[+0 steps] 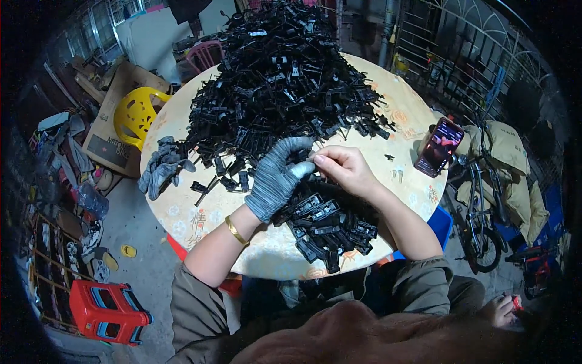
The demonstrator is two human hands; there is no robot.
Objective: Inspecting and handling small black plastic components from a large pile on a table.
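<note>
Round floral table; knit-gloved left hand, bare right hand pinch black plastic clip.

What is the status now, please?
Left hand gloved, right hand bare, fingers pinching one small black plastic part. Big heap behind, phone right.

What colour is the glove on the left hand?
Grey. The glove on the left hand shows best in the head view, the only one here.
</note>
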